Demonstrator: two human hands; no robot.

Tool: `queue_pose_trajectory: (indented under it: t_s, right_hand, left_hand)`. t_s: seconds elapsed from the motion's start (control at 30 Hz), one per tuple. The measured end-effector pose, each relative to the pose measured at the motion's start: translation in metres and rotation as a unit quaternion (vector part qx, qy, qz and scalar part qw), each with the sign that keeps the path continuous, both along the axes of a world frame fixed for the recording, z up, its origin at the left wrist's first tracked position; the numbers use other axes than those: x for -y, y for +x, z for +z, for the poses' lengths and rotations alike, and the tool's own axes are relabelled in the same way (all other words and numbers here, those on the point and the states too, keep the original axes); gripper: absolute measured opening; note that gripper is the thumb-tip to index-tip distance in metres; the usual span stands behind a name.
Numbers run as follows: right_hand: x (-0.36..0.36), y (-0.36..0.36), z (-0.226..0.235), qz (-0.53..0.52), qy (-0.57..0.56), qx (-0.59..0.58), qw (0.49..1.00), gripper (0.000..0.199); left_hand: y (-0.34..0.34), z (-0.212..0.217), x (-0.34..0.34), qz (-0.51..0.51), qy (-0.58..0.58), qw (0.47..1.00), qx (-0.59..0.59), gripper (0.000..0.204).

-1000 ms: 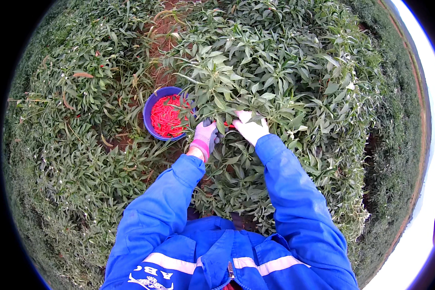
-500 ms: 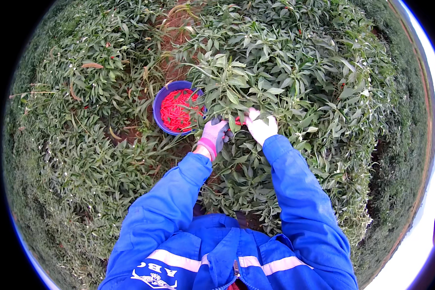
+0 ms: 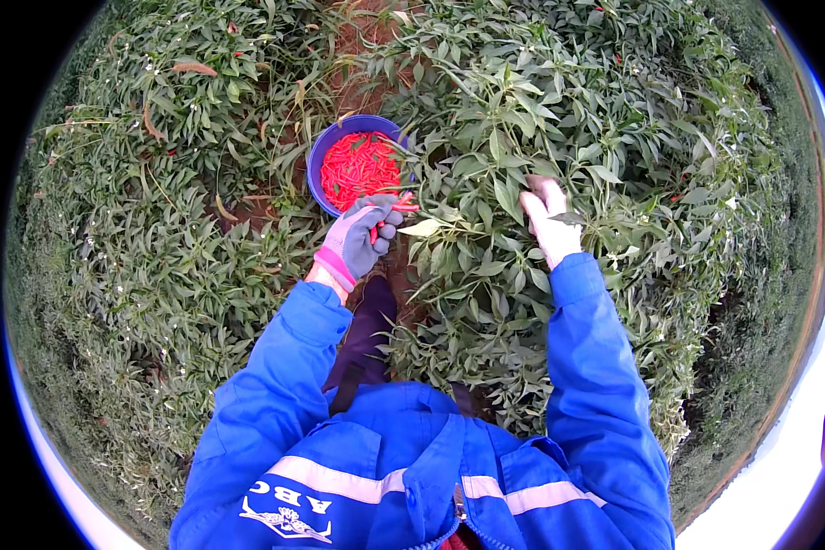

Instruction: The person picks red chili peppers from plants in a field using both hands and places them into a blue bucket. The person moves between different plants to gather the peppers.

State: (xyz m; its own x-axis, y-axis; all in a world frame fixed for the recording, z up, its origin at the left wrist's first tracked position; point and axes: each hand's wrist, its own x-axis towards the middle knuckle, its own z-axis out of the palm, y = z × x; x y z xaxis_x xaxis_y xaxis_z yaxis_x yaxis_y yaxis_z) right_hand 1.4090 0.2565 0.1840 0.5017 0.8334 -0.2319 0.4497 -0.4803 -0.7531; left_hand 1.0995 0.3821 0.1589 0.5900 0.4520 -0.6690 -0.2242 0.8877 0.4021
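Observation:
My left hand (image 3: 356, 240), in a grey-and-pink glove, is closed around a few red chilli peppers (image 3: 405, 203) whose ends stick out past the fingers. It is just at the near edge of a blue bucket (image 3: 315, 174), which holds a heap of red chillies (image 3: 361, 165) with some bits of green leaf. My right hand (image 3: 548, 225), pale and slightly blurred, reaches into the leaves of a pepper plant (image 3: 500, 151). Its thumb and fingers are apart, and I see nothing between them; leaves cover part of it.
Dense pepper plants (image 3: 156, 302) spread along the left, and more foliage fills the right. Reddish bare soil (image 3: 362, 55) forms a narrow strip beyond the bucket. My dark-trousered leg (image 3: 367, 335) stands between the rows. Dry seed heads (image 3: 194, 69) rise from the left plants.
The hands have separated: my left moved left to the bucket with chillies in it, my right moved rightward among the leaves. The bucket appears a little higher in view.

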Motion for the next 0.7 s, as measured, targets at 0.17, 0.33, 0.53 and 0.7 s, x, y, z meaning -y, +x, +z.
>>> queue_pose_trajectory:
  t_s: [0.17,0.33,0.53,0.7]
  right_hand:
    - [0.015,-0.038,0.067,-0.158,0.087,-0.101,0.978,0.026]
    - [0.048,-0.092,0.099,0.136,-0.022,0.059,0.989,0.018]
    - [0.01,-0.068,0.078,0.064,0.041,0.131,0.989,0.017]
    - [-0.007,-0.058,0.064,0.292,-0.05,0.177,0.939,0.035]
  left_hand:
    - [-0.035,-0.092,-0.035,0.135,0.042,0.976,-0.167,0.016]
    - [-0.023,-0.112,-0.048,0.129,-0.042,0.971,-0.198,0.036]
    - [-0.023,-0.114,-0.029,0.13,0.056,0.985,-0.099,0.028]
    - [-0.033,-0.163,0.01,0.086,0.2,0.97,-0.111,0.03]
